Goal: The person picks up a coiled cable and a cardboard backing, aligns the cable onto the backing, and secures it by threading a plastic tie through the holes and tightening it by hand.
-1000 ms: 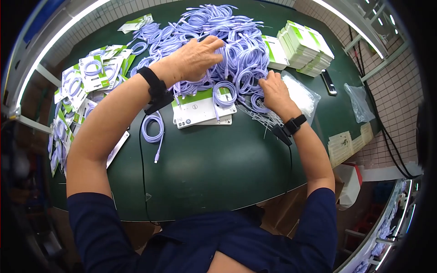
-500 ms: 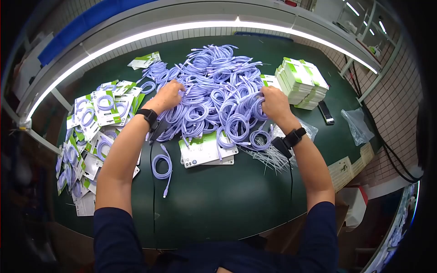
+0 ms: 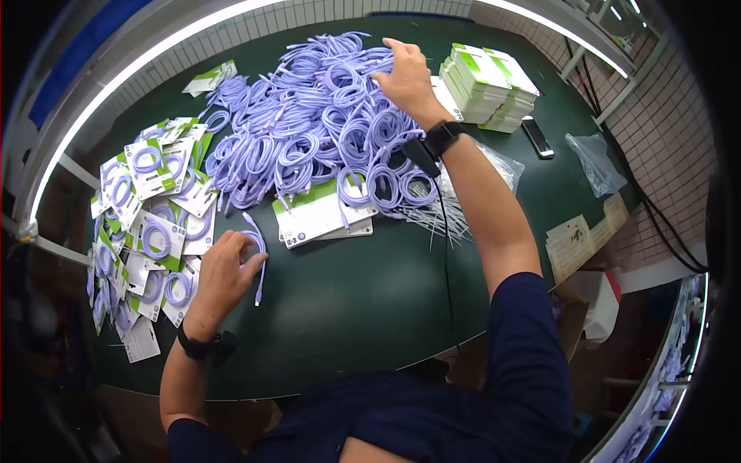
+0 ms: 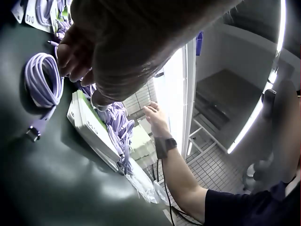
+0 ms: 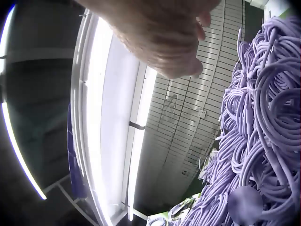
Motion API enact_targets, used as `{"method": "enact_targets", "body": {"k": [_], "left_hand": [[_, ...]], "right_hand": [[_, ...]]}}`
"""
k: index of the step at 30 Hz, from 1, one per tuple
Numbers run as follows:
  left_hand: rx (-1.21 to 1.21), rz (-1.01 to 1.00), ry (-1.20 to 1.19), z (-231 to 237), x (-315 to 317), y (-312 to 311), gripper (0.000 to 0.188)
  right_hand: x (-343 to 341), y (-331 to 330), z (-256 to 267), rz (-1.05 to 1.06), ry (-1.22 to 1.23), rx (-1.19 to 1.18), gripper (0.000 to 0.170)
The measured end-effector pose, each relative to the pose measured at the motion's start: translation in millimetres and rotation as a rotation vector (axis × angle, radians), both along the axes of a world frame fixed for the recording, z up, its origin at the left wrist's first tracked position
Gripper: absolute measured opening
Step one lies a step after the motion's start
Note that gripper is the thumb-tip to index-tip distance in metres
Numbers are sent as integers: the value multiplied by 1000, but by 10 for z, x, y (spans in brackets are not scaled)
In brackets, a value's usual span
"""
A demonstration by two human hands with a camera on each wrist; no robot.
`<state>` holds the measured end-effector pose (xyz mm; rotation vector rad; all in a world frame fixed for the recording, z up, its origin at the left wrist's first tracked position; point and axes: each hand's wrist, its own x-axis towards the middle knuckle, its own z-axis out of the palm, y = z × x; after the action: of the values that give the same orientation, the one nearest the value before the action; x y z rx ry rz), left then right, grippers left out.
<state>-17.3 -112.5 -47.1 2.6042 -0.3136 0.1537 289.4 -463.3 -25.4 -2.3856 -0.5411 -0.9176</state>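
A large heap of lilac cables point(image 3: 297, 108), many in coils, covers the back middle of the green table. My left hand point(image 3: 225, 278) hovers by a single coiled cable point(image 4: 34, 80) at the front left, fingers loosely bent and apart from it in the left wrist view. That hand partly hides the coil in the head view. Over the heap's back right edge, my right hand point(image 3: 409, 81) is raised with fingers spread and nothing in its grasp. White-and-green cards point(image 3: 312, 224) lie at the front of the heap, partly under cables.
Carded cables point(image 3: 158, 181) are piled at the left. Bundled card stacks point(image 3: 490, 81) stand at the back right, near a phone point(image 3: 538, 139) and a plastic bag point(image 3: 596, 166). White ties point(image 3: 444, 220) lie right of the cards. A black wire point(image 3: 448, 270) trails from my right wrist.
My left hand has left the heap and come forward to the single coil. My right hand has let go of the heap's right side and moved up and left toward the back.
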Motion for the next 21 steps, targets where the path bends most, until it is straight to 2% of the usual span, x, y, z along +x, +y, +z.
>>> {"method": "enact_targets", "body": {"k": [1,2,4,5,7,9,10,13,14,17,21], "left_hand": [[30,28,-11,-96,-83,1,31],[62,61,-20,-189,-169,8,35],[108,88,-67,-367,-205,-12,38],[163,104,-134,-443,-158,-33,41],[221,123,-206,-532,-71,-32,43],[241,127,-205,-585,11,-28,40],[251,127,-203,-621,20,-24,38],[286,158,-177,-714,62,15,30],[303,173,-160,-737,69,40,26],[218,184,-144,-747,-7,29,21],[108,199,-219,-803,-24,92,18]], "right_hand": [[-107,-24,16,-10,-157,-1,56],[-312,-46,53,-1,-142,-12,56],[-904,-61,74,250,520,-87,49],[-1147,-30,-2,265,547,-119,47],[-1523,14,-204,281,567,-151,45],[-1705,41,-437,241,282,-279,48],[-1705,51,-451,242,280,-280,48],[-1666,150,-383,209,515,-337,52],[-1665,199,-387,209,509,-339,52],[-1684,362,-489,24,634,-560,52],[-1602,402,-590,-18,547,-413,46]]}}
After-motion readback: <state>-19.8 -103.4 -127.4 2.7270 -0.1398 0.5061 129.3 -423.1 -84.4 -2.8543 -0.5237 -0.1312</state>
